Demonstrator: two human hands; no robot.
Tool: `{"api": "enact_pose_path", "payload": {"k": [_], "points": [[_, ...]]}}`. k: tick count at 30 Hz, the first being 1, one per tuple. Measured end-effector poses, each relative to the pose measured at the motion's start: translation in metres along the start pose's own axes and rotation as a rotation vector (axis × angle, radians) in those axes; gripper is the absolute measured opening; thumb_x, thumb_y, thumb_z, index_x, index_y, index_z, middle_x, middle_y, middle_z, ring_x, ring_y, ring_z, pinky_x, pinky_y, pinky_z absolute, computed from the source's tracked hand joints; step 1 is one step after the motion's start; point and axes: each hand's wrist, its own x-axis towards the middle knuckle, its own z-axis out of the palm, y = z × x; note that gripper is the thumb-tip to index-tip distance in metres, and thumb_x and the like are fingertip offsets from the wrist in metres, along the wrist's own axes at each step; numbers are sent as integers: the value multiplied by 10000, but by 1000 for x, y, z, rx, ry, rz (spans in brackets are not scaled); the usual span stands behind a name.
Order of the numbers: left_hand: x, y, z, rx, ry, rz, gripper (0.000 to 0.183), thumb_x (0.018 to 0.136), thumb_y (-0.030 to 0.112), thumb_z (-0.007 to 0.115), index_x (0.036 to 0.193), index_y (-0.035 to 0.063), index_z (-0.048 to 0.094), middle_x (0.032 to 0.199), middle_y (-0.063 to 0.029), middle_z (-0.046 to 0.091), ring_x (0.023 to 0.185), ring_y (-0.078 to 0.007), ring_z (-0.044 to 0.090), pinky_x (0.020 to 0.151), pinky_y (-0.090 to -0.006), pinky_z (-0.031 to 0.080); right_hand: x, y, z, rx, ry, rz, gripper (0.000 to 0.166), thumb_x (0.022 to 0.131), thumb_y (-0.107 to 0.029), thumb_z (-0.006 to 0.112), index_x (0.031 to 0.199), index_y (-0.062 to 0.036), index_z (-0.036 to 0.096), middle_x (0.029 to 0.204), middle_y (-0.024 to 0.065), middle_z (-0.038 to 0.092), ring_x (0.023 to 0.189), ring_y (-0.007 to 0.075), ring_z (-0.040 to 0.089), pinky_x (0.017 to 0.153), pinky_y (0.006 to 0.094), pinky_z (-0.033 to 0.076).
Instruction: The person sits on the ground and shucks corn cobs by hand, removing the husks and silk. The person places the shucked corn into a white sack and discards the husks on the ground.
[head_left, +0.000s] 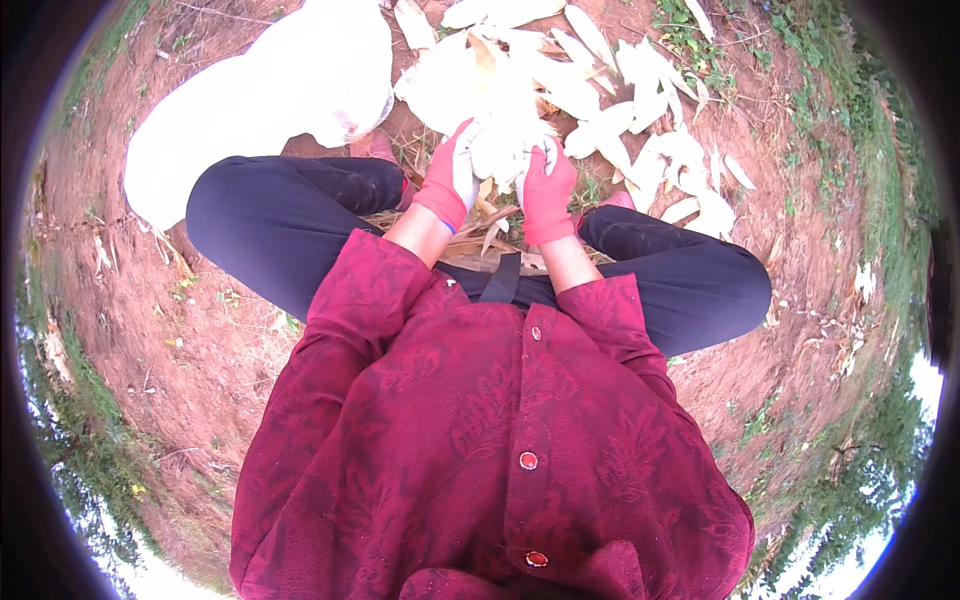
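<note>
My left hand (451, 169), in a red and white work glove, grips the left side of a pale, overexposed ear of corn in its husk (496, 146). On the other side my right hand (549, 184), gloved the same way, closes on it. Glare hides its detail, so I cannot tell how much husk covers it. Just beyond both hands lies a bright heap of corn husks (566, 82). Dry husk strips (480, 238) lie below the hands, between my legs.
A large white sack (262, 97), washed out by light, stands at the left beside my bent knee (255, 202). Loose husks (675, 161) are strewn to the right on reddish soil (817, 247). Green weeds (810, 45) grow at the upper right.
</note>
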Motion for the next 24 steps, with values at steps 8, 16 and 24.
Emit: {"api": "enact_pose_path", "payload": {"k": [8, 16, 24], "points": [[16, 22, -7, -191, 154, -9, 421, 922, 374, 450, 1224, 93, 533, 1127, -47, 615, 971, -200, 608, 806, -375, 506, -14, 4, 8, 997, -54, 607, 219, 961, -226, 456, 1100, -63, 499, 1031, 79, 604, 941, 192, 611, 816, 371, 512], [20, 34, -10, -350, -25, -100, 509, 911, 411, 427, 1278, 62, 479, 1172, -137, 596, 1062, -297, 599, 925, -467, 481, -2, 18, 8, 774, -481, 531, 601, 942, -418, 527, 1426, -131, 316, 1411, 35, 373, 1301, 170, 332, 1080, 382, 247], [15, 21, -7, -178, -111, -299, 499, 897, 416, 486, 1240, 53, 503, 1146, -120, 612, 984, -278, 629, 848, -442, 522, 26, 42, -1, 671, -551, 120, 514, 843, -120, 661, 1309, -13, 472, 1221, 77, 567, 1064, 165, 552, 903, 292, 443]]}}
